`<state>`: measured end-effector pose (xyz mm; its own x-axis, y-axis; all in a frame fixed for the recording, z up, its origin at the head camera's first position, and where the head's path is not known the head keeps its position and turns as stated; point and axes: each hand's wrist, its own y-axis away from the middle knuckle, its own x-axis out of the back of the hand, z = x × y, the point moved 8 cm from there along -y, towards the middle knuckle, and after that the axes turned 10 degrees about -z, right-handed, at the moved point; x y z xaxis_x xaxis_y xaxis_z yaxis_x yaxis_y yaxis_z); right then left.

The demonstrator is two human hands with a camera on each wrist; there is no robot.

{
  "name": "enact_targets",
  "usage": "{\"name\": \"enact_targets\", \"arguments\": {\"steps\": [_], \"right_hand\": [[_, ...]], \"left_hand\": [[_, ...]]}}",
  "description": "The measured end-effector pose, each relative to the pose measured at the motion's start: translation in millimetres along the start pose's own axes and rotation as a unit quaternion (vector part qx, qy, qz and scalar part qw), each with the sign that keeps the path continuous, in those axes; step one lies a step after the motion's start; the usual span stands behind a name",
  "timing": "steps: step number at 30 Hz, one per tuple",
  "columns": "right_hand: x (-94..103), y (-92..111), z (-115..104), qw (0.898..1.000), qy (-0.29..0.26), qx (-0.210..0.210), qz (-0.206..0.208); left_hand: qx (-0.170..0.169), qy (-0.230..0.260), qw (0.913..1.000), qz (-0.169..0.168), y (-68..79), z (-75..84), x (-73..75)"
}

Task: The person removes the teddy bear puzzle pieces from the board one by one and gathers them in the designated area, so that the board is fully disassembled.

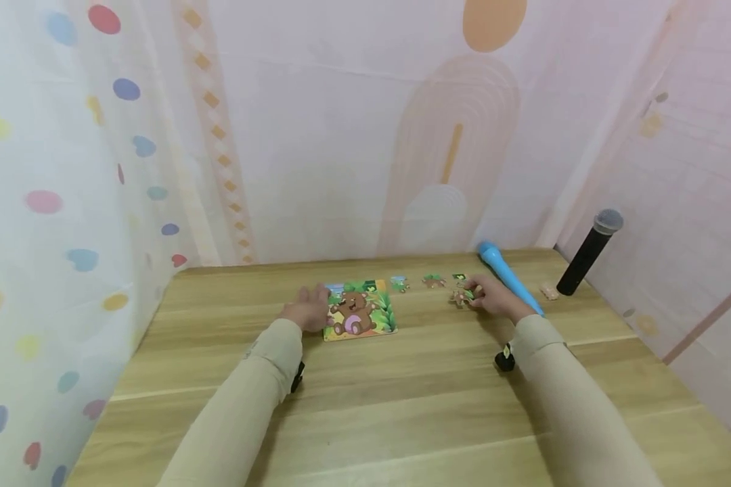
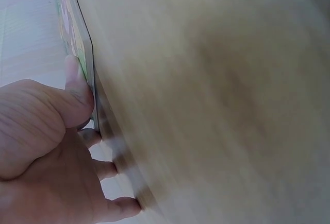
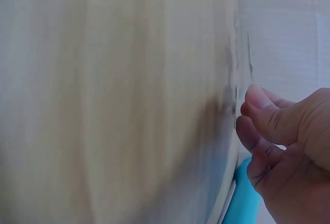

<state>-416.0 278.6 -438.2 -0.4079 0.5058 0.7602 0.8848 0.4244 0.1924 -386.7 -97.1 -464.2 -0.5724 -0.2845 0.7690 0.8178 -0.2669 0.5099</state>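
A square jigsaw puzzle [image 1: 355,316] showing a brown bear lies flat on the wooden table. My left hand [image 1: 306,309] rests at its left edge. The left wrist view shows the thumb [image 2: 77,87] on the board's edge, with the other fingers fairly straight and their tips down at the tabletop. Right of the board, my right hand [image 1: 495,296] pinches a jigsaw piece [image 1: 459,298] between thumb and fingertips, just over the table. In the right wrist view that piece [image 3: 250,59] appears edge-on. Loose pieces lie behind it: a green-and-blue one [image 1: 400,283], a brown-and-green one [image 1: 434,281] and a small green-and-yellow one [image 1: 459,277].
A blue toy microphone [image 1: 512,279] lies just right of my right hand. Farther right a black microphone [image 1: 585,260] stands upright, with a small pale object [image 1: 549,291] beside it. A patterned curtain [image 1: 317,169] hangs behind the table [image 1: 390,406].
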Motion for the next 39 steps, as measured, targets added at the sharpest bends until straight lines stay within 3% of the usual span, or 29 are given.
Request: {"name": "enact_targets", "arguments": {"steps": [7,15,26,30,33,39], "right_hand": [[3.0,3,9,1.000,0.027,0.003,0.001],[7.1,1,9,0.999,0.054,0.005,-0.006],[9.1,3,9,0.998,0.066,0.006,-0.009],[10.0,3,-1,0.996,0.090,0.010,0.011],[5.9,-2,-16,0.997,0.079,0.014,0.018],[-15.8,-27,-58,0.997,0.047,0.059,0.007]], "left_hand": [[0.009,0.001,0.9999,-0.011,3.9,-1.8,-1.3],[-0.008,0.025,0.9996,-0.004,15.0,1.8,3.3],[0.008,0.014,0.9997,-0.017,-1.3,-1.9,-1.3],[0.009,0.016,0.9996,-0.020,-5.7,-1.3,-2.1],[0.010,0.018,0.9997,-0.017,-9.5,-2.9,-2.1],[0.011,0.017,0.9998,-0.007,-18.7,-9.8,-2.8]]}}
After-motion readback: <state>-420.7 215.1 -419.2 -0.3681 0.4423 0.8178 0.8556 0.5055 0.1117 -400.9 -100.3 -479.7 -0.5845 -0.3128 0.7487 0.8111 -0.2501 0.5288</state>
